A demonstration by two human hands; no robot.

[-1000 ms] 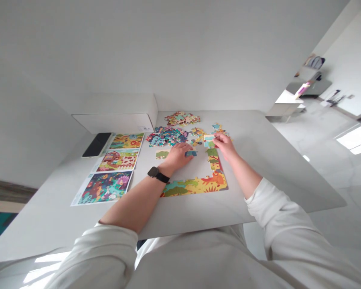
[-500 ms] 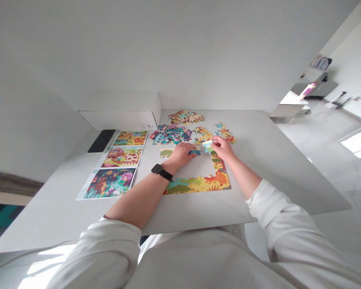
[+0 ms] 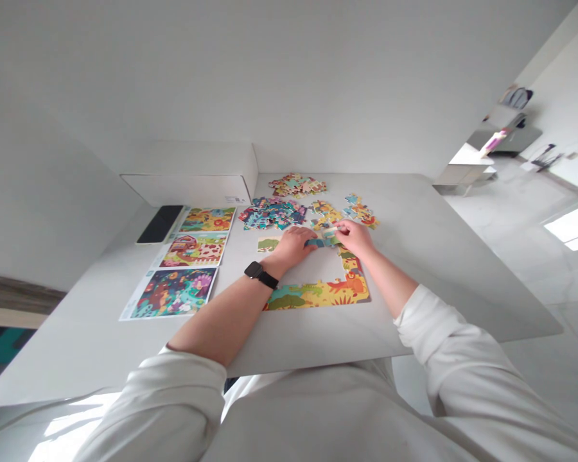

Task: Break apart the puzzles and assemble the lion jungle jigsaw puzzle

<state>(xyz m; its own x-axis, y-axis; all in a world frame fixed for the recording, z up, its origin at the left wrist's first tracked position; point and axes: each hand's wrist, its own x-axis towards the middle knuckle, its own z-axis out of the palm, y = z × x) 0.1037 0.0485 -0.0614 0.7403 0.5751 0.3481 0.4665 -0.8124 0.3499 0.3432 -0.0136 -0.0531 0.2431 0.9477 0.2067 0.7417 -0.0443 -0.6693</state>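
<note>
My left hand [image 3: 293, 246] has its fingers closed on a blue puzzle piece [image 3: 314, 242] at the table's middle. Pinched between the thumb and fingers of my right hand [image 3: 356, 237] is a pale and green puzzle piece [image 3: 331, 233], right beside the blue one; whether the two interlock I cannot tell. Below my hands lies a joined strip of puzzle [image 3: 313, 296] with a tree, a crocodile and a lion, running along the bottom and up the right side. A loose piece with a green tree [image 3: 268, 244] lies left of my left hand.
Loose pieces lie in heaps: dark multicoloured [image 3: 274, 214], pinkish [image 3: 297, 185], and yellow [image 3: 325, 212] with more at the right [image 3: 361, 212]. Picture sheets [image 3: 192, 250] and a black phone [image 3: 160, 224] are on the left. Behind them stands a white box [image 3: 187, 186].
My right hand has brought its piece slightly down and left, up against the blue piece. My left hand has barely moved.
</note>
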